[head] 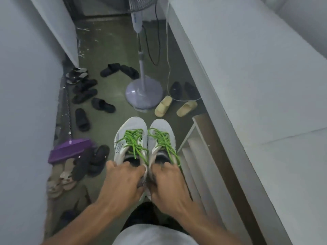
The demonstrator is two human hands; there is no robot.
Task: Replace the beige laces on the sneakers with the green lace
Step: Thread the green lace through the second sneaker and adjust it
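Note:
Two white sneakers are held side by side above the floor, toes pointing away from me. The left sneaker [131, 128] and the right sneaker [161, 127] both carry green laces [134, 142], threaded through the eyelets with loose ends hanging toward the heels. My left hand [123, 175] grips the heel opening of the left sneaker. My right hand [168, 177] grips the heel opening of the right one. No beige lace is in view.
A standing fan [143, 93] rises from the floor ahead. Several black slippers [102, 105] and a beige pair [163, 105] lie scattered around. A purple dustpan [69, 150] rests at the left wall. White steps [198, 156] descend on the right.

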